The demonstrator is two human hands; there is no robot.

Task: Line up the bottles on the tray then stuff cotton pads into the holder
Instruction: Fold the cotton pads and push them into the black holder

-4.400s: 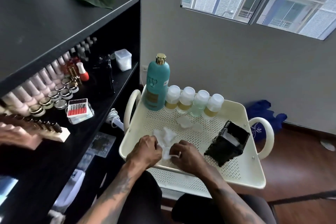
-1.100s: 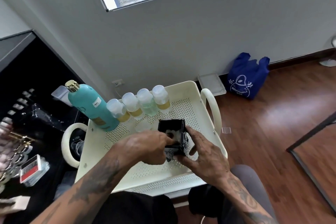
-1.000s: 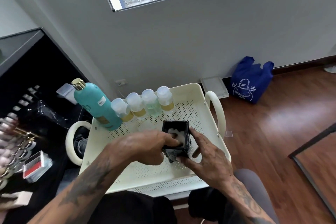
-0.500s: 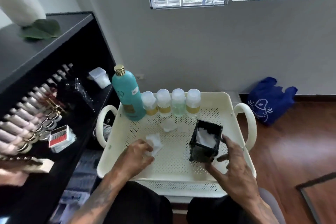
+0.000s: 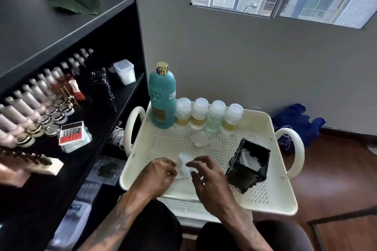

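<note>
Cotton pads [image 5: 184, 164] lay at the tray's [image 5: 271, 195] 7 o'clock, pinched at one edge by the left hand [image 5: 158, 175]. Right hand [image 5: 206, 173] hovered beside them, fingers spread, gripping nothing. Pads looked light, soft, crushable (take them by the edges, bunch loosely). Holder [image 5: 247, 166] stood at 3 o'clock, tilted, partly filled with white. Two more pads [image 5: 201, 138] sat mid-tray. Bottles [image 5: 210, 116] were lined along 12 o'clock. Holder depth hidden; pad count under the hands unclear.

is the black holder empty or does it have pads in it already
Partly filled. White cotton pads show inside the open top of the black holder, which leans on the tray. How deep they go cannot be told.
</note>
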